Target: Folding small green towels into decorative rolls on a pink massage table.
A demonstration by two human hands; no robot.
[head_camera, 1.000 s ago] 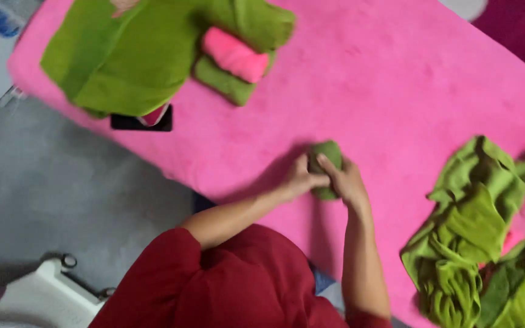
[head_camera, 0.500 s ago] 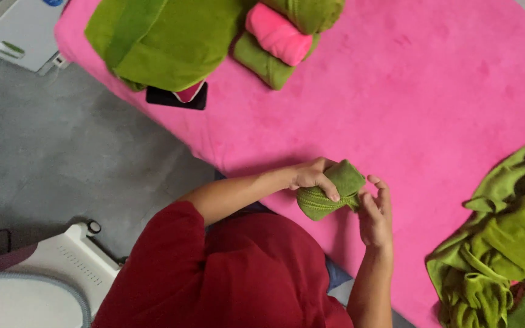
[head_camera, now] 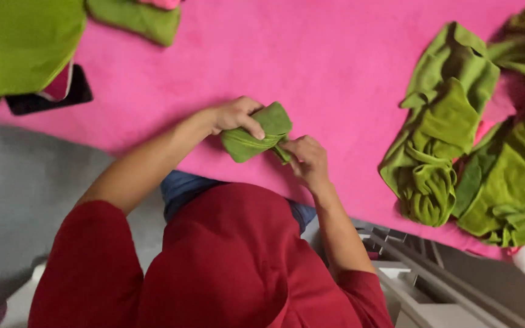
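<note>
A small green cloth (head_camera: 256, 135), rolled into a tight bundle, is lifted just above the near edge of the pink-covered table (head_camera: 311, 67). My left hand (head_camera: 235, 115) wraps over its top and left side. My right hand (head_camera: 307, 159) pinches its lower right end. Both hands grip the same bundle.
A heap of loose green cloths (head_camera: 457, 133) lies at the right of the table. At the top left sit a wide green cloth (head_camera: 19, 42), a folded green cloth (head_camera: 138, 19) and a dark flat object (head_camera: 50, 97). Grey floor (head_camera: 25, 200) lies left, a white frame (head_camera: 408, 273) lower right.
The rolled cloth has come up off the table into both hands. The view has shifted, so the heap at the right now sits closer in frame.
</note>
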